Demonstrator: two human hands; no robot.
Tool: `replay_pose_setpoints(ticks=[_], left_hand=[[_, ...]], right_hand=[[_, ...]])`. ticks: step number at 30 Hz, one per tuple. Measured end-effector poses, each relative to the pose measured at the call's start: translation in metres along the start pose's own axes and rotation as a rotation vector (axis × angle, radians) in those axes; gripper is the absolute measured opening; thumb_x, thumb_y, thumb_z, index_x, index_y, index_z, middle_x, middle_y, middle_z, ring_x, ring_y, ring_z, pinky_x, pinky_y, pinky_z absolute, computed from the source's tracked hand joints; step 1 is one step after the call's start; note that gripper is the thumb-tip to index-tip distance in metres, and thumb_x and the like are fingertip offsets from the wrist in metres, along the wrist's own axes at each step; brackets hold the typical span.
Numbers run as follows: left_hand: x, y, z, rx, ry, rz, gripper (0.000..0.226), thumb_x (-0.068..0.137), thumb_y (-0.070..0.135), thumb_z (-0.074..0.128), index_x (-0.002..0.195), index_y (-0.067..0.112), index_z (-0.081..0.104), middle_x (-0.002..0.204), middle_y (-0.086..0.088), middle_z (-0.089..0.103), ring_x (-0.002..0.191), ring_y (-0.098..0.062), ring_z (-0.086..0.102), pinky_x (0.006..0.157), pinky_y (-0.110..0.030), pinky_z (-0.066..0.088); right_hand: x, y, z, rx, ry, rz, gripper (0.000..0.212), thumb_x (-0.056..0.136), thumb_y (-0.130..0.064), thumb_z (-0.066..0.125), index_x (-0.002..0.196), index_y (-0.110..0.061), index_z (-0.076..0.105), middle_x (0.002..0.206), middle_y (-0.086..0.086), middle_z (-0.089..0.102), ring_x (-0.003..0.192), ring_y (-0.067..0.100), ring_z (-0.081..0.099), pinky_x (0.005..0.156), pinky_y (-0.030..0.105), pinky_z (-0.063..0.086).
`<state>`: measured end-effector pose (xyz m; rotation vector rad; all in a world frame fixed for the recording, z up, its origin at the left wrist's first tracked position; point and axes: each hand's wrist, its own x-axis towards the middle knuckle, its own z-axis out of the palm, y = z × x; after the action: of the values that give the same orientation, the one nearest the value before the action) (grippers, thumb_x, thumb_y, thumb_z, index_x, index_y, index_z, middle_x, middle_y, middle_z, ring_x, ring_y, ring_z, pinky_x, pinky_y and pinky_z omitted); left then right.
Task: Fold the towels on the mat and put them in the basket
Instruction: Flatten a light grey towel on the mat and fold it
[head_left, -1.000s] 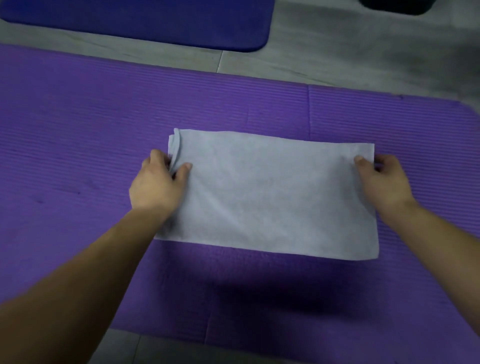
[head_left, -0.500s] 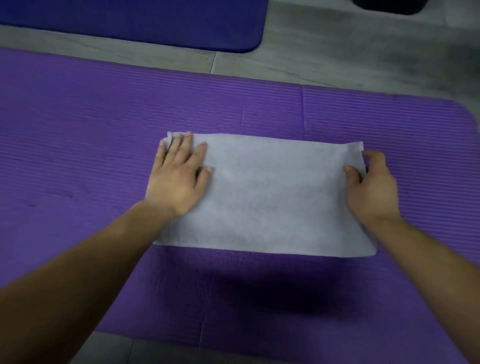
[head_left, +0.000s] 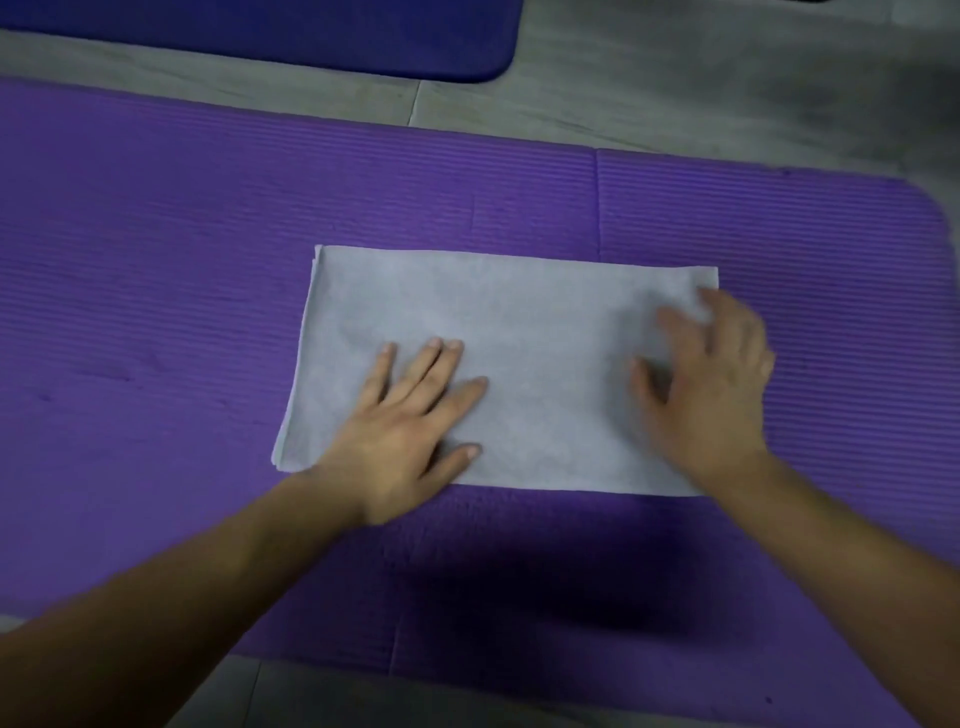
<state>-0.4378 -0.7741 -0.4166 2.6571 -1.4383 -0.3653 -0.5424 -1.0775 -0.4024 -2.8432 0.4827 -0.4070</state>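
- The light grey towel (head_left: 545, 322) is lying flat on the purple foam mat (head_left: 156, 260). It's folded into a long rectangle and sitting pretty much dead centre of the view, long sides running 9 to 3 o'clock.
- The left hand (head_left: 410, 431) is resting palm-down on the towel's 7 o'clock part. Its grip is wide open, with the fingers straight, fanned out and pointing toward 1 o'clock. The wrist is crossing the towel's near edge.
- The right hand (head_left: 711, 384) is sitting over the towel's 3 o'clock end. Its grip is open too, fingers spread and loosely bent, nothing pinched. It's blurry, so I can't tell if it's actually touching the cloth.
- A thin doubled layer is showing along the towel's 9 o'clock edge.
- A darker blue-purple mat (head_left: 311, 31) is peeking in at 11 o'clock, apart from the purple one. Grey floor tiles (head_left: 675, 78) are showing between them and running off toward 1 o'clock.
- A dark shadow is falling on the purple mat at 6 o'clock, just below the towel.
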Motion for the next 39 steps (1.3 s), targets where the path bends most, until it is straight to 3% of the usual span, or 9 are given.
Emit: replay_pose_setpoints(ticks=[2, 6, 11, 17, 22, 27, 32, 36, 39], left_hand=[[-0.016, -0.004, 0.008, 0.076, 0.011, -0.021, 0.073, 0.101, 0.064, 0.029, 0.162, 0.023, 0.024, 0.171, -0.01, 0.006, 0.158, -0.027, 0.002, 0.12, -0.067, 0.008], [-0.028, -0.025, 0.005, 0.142, -0.008, 0.007, 0.08, 0.097, 0.07, 0.03, 0.162, 0.023, 0.025, 0.17, -0.01, 0.011, 0.158, -0.03, 0.008, 0.117, -0.072, 0.012], [-0.04, -0.042, -0.003, -0.088, 0.022, 0.035, 0.081, 0.088, 0.076, 0.047, 0.153, 0.027, 0.045, 0.17, -0.005, 0.017, 0.158, -0.027, 0.008, 0.121, -0.067, 0.011], [-0.04, -0.039, -0.004, -0.422, 0.075, -0.007, 0.033, 0.07, 0.06, 0.082, 0.089, 0.036, 0.069, 0.161, 0.004, 0.035, 0.157, -0.023, 0.014, 0.122, -0.065, 0.009], [-0.039, -0.034, -0.007, -0.489, 0.054, -0.073, 0.025, 0.066, 0.052, 0.086, 0.083, 0.042, 0.071, 0.166, 0.007, 0.028, 0.158, -0.019, 0.006, 0.126, -0.057, 0.004], [-0.042, -0.03, -0.007, -0.502, 0.104, -0.105, 0.023, 0.074, 0.059, 0.072, 0.084, 0.038, 0.076, 0.167, 0.005, 0.027, 0.158, -0.018, 0.006, 0.127, -0.051, 0.005], [-0.046, -0.03, -0.011, -0.529, 0.113, -0.142, 0.022, 0.083, 0.062, 0.068, 0.088, 0.042, 0.075, 0.158, 0.01, 0.042, 0.154, -0.013, 0.02, 0.126, -0.05, 0.013], [-0.03, -0.032, -0.047, -0.685, 0.06, -0.197, 0.018, 0.086, 0.051, 0.072, 0.085, 0.033, 0.071, 0.116, 0.017, 0.07, 0.123, 0.0, 0.057, 0.112, -0.039, 0.04], [0.003, -0.037, -0.089, -0.743, -0.064, -0.287, 0.012, 0.089, 0.032, 0.076, 0.086, 0.024, 0.069, 0.086, 0.005, 0.075, 0.082, -0.015, 0.067, 0.083, -0.035, 0.05]], right_hand=[[-0.026, -0.012, 0.003, 0.154, -0.181, -0.299, 0.044, 0.095, -0.043, 0.054, 0.126, -0.014, 0.065, 0.149, 0.017, 0.045, 0.136, 0.036, 0.039, 0.108, 0.056, 0.036], [-0.065, -0.005, 0.007, 0.104, -0.453, -0.461, 0.054, 0.102, -0.054, 0.043, 0.148, -0.027, 0.05, 0.167, 0.001, 0.02, 0.155, 0.024, 0.014, 0.121, 0.052, 0.023], [-0.06, -0.005, 0.006, 0.336, -0.374, -0.349, 0.041, 0.087, -0.055, 0.069, 0.117, -0.028, 0.074, 0.157, 0.002, 0.041, 0.147, 0.025, 0.033, 0.116, 0.052, 0.03], [-0.067, -0.013, 0.005, 0.315, -0.343, -0.216, 0.036, 0.074, -0.067, 0.067, 0.085, -0.034, 0.078, 0.124, -0.011, 0.052, 0.118, 0.015, 0.047, 0.11, 0.026, 0.019], [-0.065, -0.013, 0.006, 0.32, -0.362, -0.154, 0.032, 0.067, -0.063, 0.076, 0.083, -0.036, 0.077, 0.106, -0.017, 0.047, 0.099, 0.008, 0.045, 0.104, 0.016, 0.016], [-0.07, -0.014, 0.008, 0.343, -0.307, -0.162, 0.032, 0.072, -0.061, 0.075, 0.084, -0.031, 0.078, 0.111, -0.013, 0.052, 0.105, 0.009, 0.046, 0.101, 0.028, 0.026], [-0.069, -0.015, 0.005, 0.359, -0.27, -0.137, 0.029, 0.082, -0.056, 0.065, 0.082, -0.029, 0.077, 0.109, -0.015, 0.053, 0.105, 0.005, 0.044, 0.103, 0.019, 0.022], [-0.038, -0.021, -0.018, 0.423, -0.298, -0.061, 0.026, 0.083, -0.053, 0.069, 0.081, -0.027, 0.072, 0.096, -0.019, 0.056, 0.096, 0.003, 0.049, 0.095, 0.024, 0.037], [0.009, -0.03, -0.041, 0.5, -0.419, 0.005, 0.019, 0.081, -0.045, 0.074, 0.078, -0.026, 0.07, 0.086, -0.013, 0.065, 0.085, 0.008, 0.059, 0.075, 0.013, 0.044]])
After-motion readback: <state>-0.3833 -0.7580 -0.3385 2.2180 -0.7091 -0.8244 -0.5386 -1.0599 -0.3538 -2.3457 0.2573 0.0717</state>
